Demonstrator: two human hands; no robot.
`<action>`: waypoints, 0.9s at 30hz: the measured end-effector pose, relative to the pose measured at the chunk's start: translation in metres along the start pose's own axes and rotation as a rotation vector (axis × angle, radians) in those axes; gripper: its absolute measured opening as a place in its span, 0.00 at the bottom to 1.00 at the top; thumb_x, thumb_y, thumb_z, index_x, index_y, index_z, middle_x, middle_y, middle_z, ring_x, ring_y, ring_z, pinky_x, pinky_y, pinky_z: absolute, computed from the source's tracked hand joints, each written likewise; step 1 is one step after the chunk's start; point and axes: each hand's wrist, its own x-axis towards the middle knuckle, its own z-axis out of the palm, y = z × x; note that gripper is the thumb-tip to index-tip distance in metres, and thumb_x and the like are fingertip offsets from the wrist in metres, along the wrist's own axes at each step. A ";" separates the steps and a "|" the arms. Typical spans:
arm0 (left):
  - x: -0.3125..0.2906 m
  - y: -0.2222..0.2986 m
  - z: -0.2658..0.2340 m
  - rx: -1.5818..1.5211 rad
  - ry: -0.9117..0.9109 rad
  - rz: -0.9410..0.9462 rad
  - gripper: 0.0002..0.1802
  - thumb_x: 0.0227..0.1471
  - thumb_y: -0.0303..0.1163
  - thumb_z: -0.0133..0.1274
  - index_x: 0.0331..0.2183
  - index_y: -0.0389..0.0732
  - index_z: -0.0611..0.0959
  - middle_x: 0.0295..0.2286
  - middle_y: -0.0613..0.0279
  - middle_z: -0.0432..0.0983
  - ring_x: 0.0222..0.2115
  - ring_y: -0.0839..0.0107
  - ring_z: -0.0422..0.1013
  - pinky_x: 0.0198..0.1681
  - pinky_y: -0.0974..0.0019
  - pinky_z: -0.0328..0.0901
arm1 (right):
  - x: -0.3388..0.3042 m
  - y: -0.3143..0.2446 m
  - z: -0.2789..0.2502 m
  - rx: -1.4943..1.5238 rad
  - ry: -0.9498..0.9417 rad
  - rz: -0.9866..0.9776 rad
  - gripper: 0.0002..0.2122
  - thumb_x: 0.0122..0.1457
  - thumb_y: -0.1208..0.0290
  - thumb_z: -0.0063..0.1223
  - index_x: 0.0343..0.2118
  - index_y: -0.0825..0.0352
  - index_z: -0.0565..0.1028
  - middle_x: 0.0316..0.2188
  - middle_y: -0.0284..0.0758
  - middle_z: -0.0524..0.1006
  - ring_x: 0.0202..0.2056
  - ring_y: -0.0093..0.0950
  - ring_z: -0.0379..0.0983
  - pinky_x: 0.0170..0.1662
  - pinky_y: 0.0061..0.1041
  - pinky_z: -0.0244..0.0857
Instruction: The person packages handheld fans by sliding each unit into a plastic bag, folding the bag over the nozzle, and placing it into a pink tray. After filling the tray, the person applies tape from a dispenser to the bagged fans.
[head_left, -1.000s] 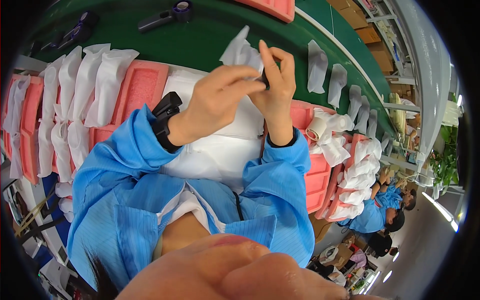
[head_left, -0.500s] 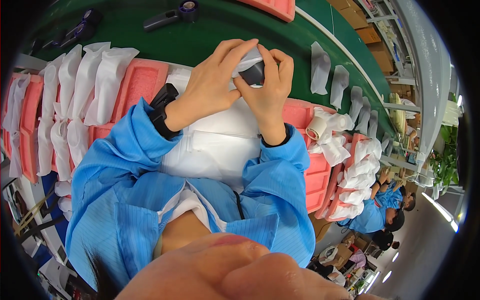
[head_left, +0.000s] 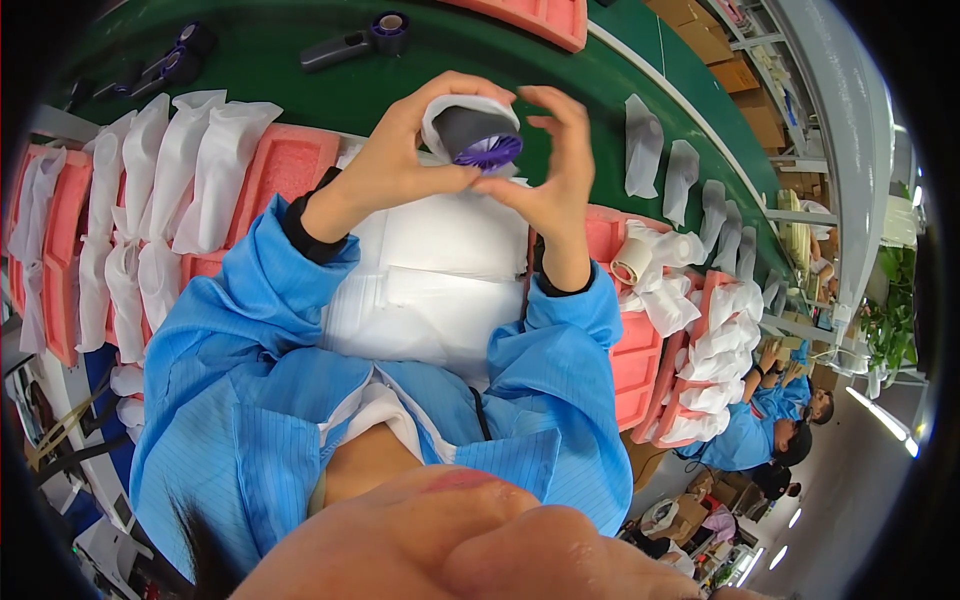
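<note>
My left hand point(head_left: 398, 160) is closed around a dark grey, rounded device point(head_left: 468, 128) with a purple ribbed end, which looks like a hair dryer head. White wrapping point(head_left: 433, 118) surrounds its grey body, while the purple end shows uncovered, facing me. My right hand point(head_left: 560, 165) is beside it, fingers curved and apart, slightly blurred. The right thumb tip is close to the purple rim; whether it touches I cannot tell. Under my hands lies a stack of white sheets or bags point(head_left: 430, 300).
White-wrapped pieces point(head_left: 215, 180) lie across pink trays point(head_left: 285, 170) at left. More wrapped bundles point(head_left: 715, 345) and a tape roll point(head_left: 630, 260) are at right. Grey-and-purple devices point(head_left: 345, 48) and a row of wrapped ones point(head_left: 643, 145) rest on the green belt point(head_left: 270, 70). Co-workers point(head_left: 765, 420) sit far right.
The device has turned so its purple ribbed end now faces me. My right hand has come off the wrapping and opened, while the left keeps hold.
</note>
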 end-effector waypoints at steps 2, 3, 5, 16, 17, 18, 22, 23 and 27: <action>0.001 0.005 -0.007 -0.014 -0.086 0.035 0.32 0.34 0.24 0.60 0.47 0.43 0.74 0.46 0.60 0.70 0.46 0.64 0.68 0.50 0.65 0.62 | 0.000 0.005 -0.001 -0.039 -0.048 0.036 0.30 0.36 0.72 0.70 0.45 0.70 0.69 0.42 0.42 0.72 0.38 0.32 0.73 0.37 0.30 0.69; 0.003 0.008 -0.010 -0.031 -0.172 0.067 0.30 0.35 0.25 0.59 0.46 0.42 0.74 0.47 0.60 0.69 0.46 0.66 0.67 0.51 0.65 0.61 | -0.010 0.016 -0.001 -0.005 -0.158 0.047 0.28 0.36 0.73 0.68 0.45 0.69 0.69 0.42 0.42 0.72 0.37 0.33 0.74 0.37 0.30 0.69; 0.002 0.009 -0.012 -0.039 -0.253 0.097 0.28 0.37 0.26 0.58 0.45 0.40 0.75 0.48 0.60 0.68 0.47 0.67 0.66 0.52 0.66 0.59 | -0.021 0.028 0.005 0.077 -0.382 0.069 0.26 0.38 0.75 0.66 0.44 0.69 0.69 0.40 0.41 0.74 0.35 0.35 0.75 0.36 0.28 0.69; -0.007 0.001 0.014 0.243 0.355 0.113 0.12 0.41 0.28 0.63 0.33 0.40 0.81 0.49 0.62 0.66 0.50 0.69 0.62 0.52 0.65 0.55 | -0.015 0.003 0.020 -0.592 -0.008 0.177 0.19 0.44 0.78 0.60 0.43 0.68 0.72 0.30 0.45 0.77 0.30 0.42 0.76 0.34 0.31 0.69; -0.007 0.001 0.013 0.246 0.363 0.111 0.12 0.41 0.28 0.63 0.33 0.40 0.81 0.49 0.62 0.66 0.50 0.69 0.62 0.52 0.65 0.55 | -0.015 0.002 0.022 -0.573 -0.013 0.172 0.19 0.44 0.78 0.60 0.42 0.69 0.72 0.30 0.45 0.77 0.30 0.44 0.76 0.33 0.31 0.69; -0.007 0.001 0.012 0.391 0.348 0.148 0.11 0.42 0.28 0.63 0.31 0.40 0.81 0.48 0.62 0.66 0.49 0.70 0.62 0.51 0.66 0.55 | -0.015 0.002 0.022 -0.569 -0.020 0.168 0.19 0.44 0.78 0.60 0.42 0.69 0.72 0.30 0.45 0.77 0.30 0.44 0.76 0.33 0.31 0.69; -0.007 0.004 0.006 0.707 0.345 0.176 0.07 0.43 0.29 0.63 0.28 0.41 0.82 0.45 0.64 0.68 0.45 0.73 0.64 0.47 0.68 0.58 | -0.016 0.003 0.017 -0.466 0.041 0.269 0.15 0.47 0.78 0.59 0.39 0.70 0.72 0.26 0.41 0.77 0.26 0.36 0.76 0.30 0.28 0.68; -0.008 0.005 0.003 0.726 0.365 0.134 0.06 0.44 0.29 0.63 0.27 0.41 0.82 0.43 0.65 0.69 0.43 0.74 0.65 0.44 0.69 0.59 | -0.015 0.002 0.018 -0.237 0.035 0.409 0.14 0.48 0.78 0.59 0.38 0.70 0.72 0.26 0.39 0.77 0.25 0.33 0.75 0.29 0.27 0.67; 0.003 0.004 -0.022 0.533 0.531 -0.019 0.08 0.45 0.32 0.63 0.26 0.40 0.81 0.36 0.64 0.71 0.34 0.74 0.67 0.36 0.71 0.62 | -0.015 -0.003 -0.007 0.297 -0.104 0.784 0.10 0.51 0.78 0.58 0.36 0.71 0.72 0.25 0.35 0.76 0.23 0.24 0.72 0.26 0.23 0.64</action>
